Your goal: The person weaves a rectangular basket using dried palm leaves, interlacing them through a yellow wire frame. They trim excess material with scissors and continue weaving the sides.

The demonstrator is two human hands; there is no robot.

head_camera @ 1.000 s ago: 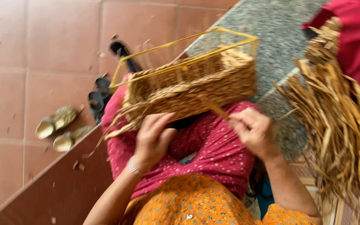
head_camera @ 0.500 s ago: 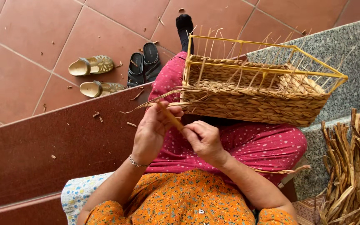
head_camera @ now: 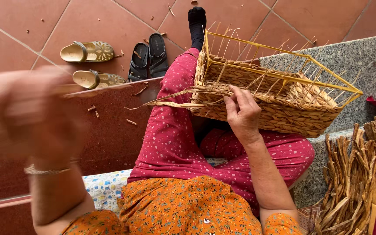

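A half-woven straw basket (head_camera: 279, 109) on a yellow wire frame (head_camera: 283, 56) rests on my lap, over red dotted trousers. My right hand (head_camera: 241, 114) grips the basket's near woven wall, next to loose straw strands (head_camera: 175, 101) that stick out to the left. My left hand (head_camera: 38, 117) is raised far to the left and heavily blurred; a thin pale strand seems to run through it, but I cannot tell whether it holds it. A bracelet sits on that wrist.
A bundle of dried straw strips (head_camera: 355, 174) lies at the right on a grey stone ledge (head_camera: 349, 52). Tan sandals (head_camera: 88, 52) and black sandals (head_camera: 149, 54) stand on the red tile floor. A red-brown step edge (head_camera: 109, 130) runs below them, with straw scraps scattered about.
My left hand has swung away from the basket, up and to the left. My right hand has moved onto the basket's wall. The view has shifted slightly.
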